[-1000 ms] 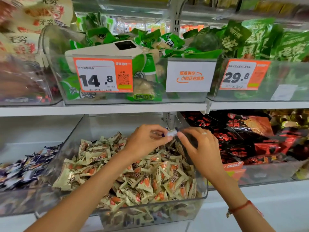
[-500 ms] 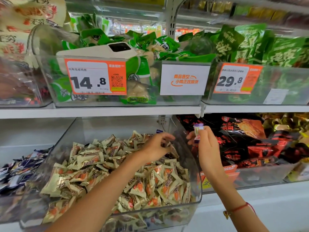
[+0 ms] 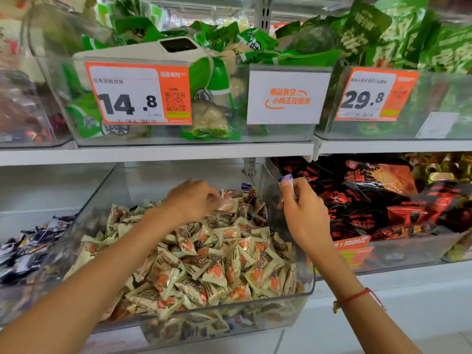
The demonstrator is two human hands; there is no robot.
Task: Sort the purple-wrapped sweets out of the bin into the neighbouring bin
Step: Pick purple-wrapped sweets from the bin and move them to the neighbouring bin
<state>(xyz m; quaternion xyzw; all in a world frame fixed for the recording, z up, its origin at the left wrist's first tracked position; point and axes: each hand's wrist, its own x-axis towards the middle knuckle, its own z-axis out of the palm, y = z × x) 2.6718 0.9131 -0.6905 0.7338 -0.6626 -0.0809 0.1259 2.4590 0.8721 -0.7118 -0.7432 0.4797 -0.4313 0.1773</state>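
Pinching a purple-wrapped sweet (image 3: pixel 286 180) upright in my right hand (image 3: pixel 304 210), I see another purple one (image 3: pixel 246 186) in the bin (image 3: pixel 305 282), just beyond my curled left hand (image 3: pixel 194 200), the nearer.

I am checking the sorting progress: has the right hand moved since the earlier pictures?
Yes. The right hand, holding a purple sweet, rose and shifted right, from over the clear bin's right wall toward the red-black packets.
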